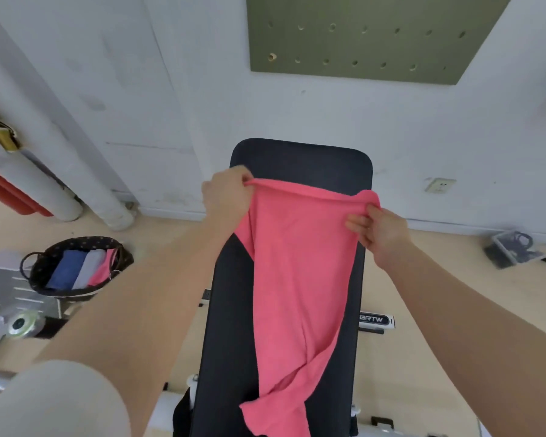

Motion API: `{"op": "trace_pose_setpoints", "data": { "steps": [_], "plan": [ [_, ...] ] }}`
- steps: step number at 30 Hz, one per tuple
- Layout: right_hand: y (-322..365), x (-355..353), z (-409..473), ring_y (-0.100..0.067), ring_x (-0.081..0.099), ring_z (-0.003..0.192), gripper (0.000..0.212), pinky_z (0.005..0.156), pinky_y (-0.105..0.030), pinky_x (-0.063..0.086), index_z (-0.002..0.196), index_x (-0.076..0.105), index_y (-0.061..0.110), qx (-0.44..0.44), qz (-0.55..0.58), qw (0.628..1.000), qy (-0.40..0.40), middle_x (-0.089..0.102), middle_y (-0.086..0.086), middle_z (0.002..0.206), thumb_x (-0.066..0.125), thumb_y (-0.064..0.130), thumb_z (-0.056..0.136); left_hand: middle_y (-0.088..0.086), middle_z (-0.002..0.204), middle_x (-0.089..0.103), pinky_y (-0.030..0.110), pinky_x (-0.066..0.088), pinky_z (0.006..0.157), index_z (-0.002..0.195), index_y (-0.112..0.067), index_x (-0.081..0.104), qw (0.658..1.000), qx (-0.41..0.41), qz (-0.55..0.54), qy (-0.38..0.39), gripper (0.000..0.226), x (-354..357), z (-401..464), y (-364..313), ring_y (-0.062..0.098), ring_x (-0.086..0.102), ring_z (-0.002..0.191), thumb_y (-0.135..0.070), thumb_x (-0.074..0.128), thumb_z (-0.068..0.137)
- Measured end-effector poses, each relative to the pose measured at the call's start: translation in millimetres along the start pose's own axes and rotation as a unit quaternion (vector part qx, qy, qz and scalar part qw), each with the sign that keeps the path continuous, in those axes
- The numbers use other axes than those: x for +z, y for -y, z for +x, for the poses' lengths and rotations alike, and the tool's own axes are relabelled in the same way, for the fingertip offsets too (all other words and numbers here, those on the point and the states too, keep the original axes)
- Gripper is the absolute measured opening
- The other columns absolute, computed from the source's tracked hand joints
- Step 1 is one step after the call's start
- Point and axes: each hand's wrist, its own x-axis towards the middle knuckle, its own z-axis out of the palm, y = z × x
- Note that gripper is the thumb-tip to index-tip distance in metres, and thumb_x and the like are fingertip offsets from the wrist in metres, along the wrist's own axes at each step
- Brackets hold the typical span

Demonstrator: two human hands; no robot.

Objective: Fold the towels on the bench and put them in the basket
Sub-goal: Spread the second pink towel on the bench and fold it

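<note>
A pink towel [297, 279] hangs lengthwise over the black padded bench [300, 159], its lower end crumpled near the bench's near end. My left hand [224, 193] pinches the towel's far left corner. My right hand [382, 230] grips the far right corner, so the top edge is stretched between both hands above the bench. A dark dotted basket [41, 266] stands on the floor to the left. It holds a folded blue towel [65, 269], a grey towel [90, 268] and a pink towel [103, 271] side by side.
A white wall with a green pegboard [360, 36] rises just behind the bench. White pipes [60, 171] lean at the left. Grey metal equipment [4, 291] sits beside the basket. A small clear box [511, 247] lies on the floor at right.
</note>
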Motion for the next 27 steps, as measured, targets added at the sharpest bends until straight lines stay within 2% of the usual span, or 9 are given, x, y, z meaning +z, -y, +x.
{"op": "trace_pose_setpoints", "data": {
  "steps": [3, 7, 10, 13, 15, 17, 19, 22, 27],
  "plan": [
    [2.2, 14.0, 31.8, -0.012, 0.063, 0.074, 0.015, 0.070, -0.020, 0.051, 0.110, 0.051, 0.012, -0.037, 0.064, 0.997, 0.011, 0.063, -0.007, 0.095, 0.044, 0.011, 0.097, 0.007, 0.111, 0.062, 0.035, 0.027, 0.089, 0.117, -0.017, 0.057, 0.983, 0.134, 0.126, -0.017, 0.029, 5.4, 40.2, -9.5, 0.028, 0.055, 0.102, -0.016, 0.043, 0.091],
    [-19.5, 32.8, 70.1, -0.013, 0.048, 0.092, 0.078, 0.090, -0.030, 0.038, 0.146, 0.006, 0.027, -0.116, -0.024, 0.992, 0.031, 0.048, 0.001, 0.106, 0.055, 0.017, 0.086, 0.011, 0.118, 0.051, 0.039, 0.035, 0.091, 0.128, -0.012, 0.044, 0.956, 0.129, 0.170, -0.199, 0.056, 47.9, 54.2, 3.5, 0.028, 0.044, 0.105, 0.000, 0.051, 0.074],
    [-47.4, 41.2, 66.0, -0.014, 0.050, 0.087, 0.047, 0.090, -0.039, 0.046, 0.121, 0.031, 0.018, -0.246, -0.086, 0.965, 0.009, 0.047, 0.003, 0.099, 0.057, 0.009, 0.083, 0.010, 0.098, 0.054, 0.034, 0.032, 0.075, 0.096, -0.012, 0.049, 0.931, 0.247, 0.138, -0.231, 0.035, 94.0, 13.8, 26.6, 0.024, 0.039, 0.084, -0.002, 0.062, 0.064],
    [-72.7, 41.0, 52.0, -0.021, 0.050, 0.089, 0.009, 0.086, -0.038, 0.043, 0.096, 0.052, 0.007, -0.407, -0.315, 0.856, 0.047, 0.049, -0.003, 0.097, 0.052, 0.010, 0.087, 0.015, 0.094, 0.059, 0.036, 0.045, 0.067, 0.092, -0.006, 0.061, 0.939, 0.291, 0.142, -0.114, 0.034, 121.1, -28.7, 53.9, 0.031, 0.057, 0.079, -0.001, 0.073, 0.061],
    [-89.9, 40.7, 50.8, -0.029, 0.050, 0.102, 0.033, 0.091, -0.037, 0.040, 0.110, 0.056, 0.005, -0.450, -0.475, 0.749, 0.106, 0.052, -0.010, 0.112, 0.041, 0.025, 0.088, 0.020, 0.110, 0.060, 0.042, 0.052, 0.076, 0.111, -0.003, 0.061, 0.962, 0.248, 0.081, -0.076, 0.045, 124.1, -46.1, 68.3, 0.037, 0.061, 0.093, 0.005, 0.063, 0.067],
    [-96.9, 41.2, 53.7, -0.034, 0.044, 0.115, 0.055, 0.101, -0.042, 0.036, 0.139, 0.038, 0.010, -0.444, -0.560, 0.695, 0.086, 0.048, -0.013, 0.130, 0.031, 0.035, 0.090, 0.020, 0.123, 0.053, 0.040, 0.047, 0.090, 0.126, -0.001, 0.051, 0.990, 0.122, -0.047, -0.059, 0.046, 115.2, -59.2, 74.1, 0.034, 0.056, 0.106, 0.007, 0.050, 0.081],
    [-90.2, 48.6, 57.0, -0.035, 0.042, 0.116, 0.058, 0.099, -0.044, 0.034, 0.149, 0.014, 0.013, -0.412, -0.553, 0.723, 0.048, 0.042, -0.015, 0.132, 0.033, 0.031, 0.097, 0.010, 0.121, 0.052, 0.030, 0.040, 0.097, 0.128, -0.002, 0.048, 0.985, -0.010, -0.170, -0.023, 0.037, 108.9, -71.6, 75.1, 0.022, 0.051, 0.108, 0.003, 0.042, 0.092],
    [-66.5, 62.6, 65.7, -0.034, 0.048, 0.109, 0.058, 0.084, -0.041, 0.040, 0.150, 0.002, 0.020, -0.345, -0.538, 0.768, 0.033, 0.041, -0.016, 0.134, 0.030, 0.028, 0.100, -0.005, 0.090, 0.055, 0.020, 0.043, 0.074, 0.098, -0.016, 0.059, 0.934, -0.162, -0.317, 0.022, 0.025, 105.4, -78.9, 71.8, 0.010, 0.051, 0.079, 0.001, 0.042, 0.092],
    [-45.4, 73.2, 74.2, -0.026, 0.049, 0.083, 0.066, 0.069, -0.033, 0.036, 0.149, -0.005, 0.019, -0.322, -0.537, 0.780, 0.015, 0.052, -0.018, 0.122, 0.033, 0.011, 0.096, -0.003, 0.087, 0.058, 0.033, 0.049, 0.078, 0.121, -0.009, 0.048, 0.906, -0.179, -0.382, 0.044, 0.033, 100.8, -55.5, 52.8, 0.014, 0.056, 0.078, 0.000, 0.036, 0.092]
  ]
}}
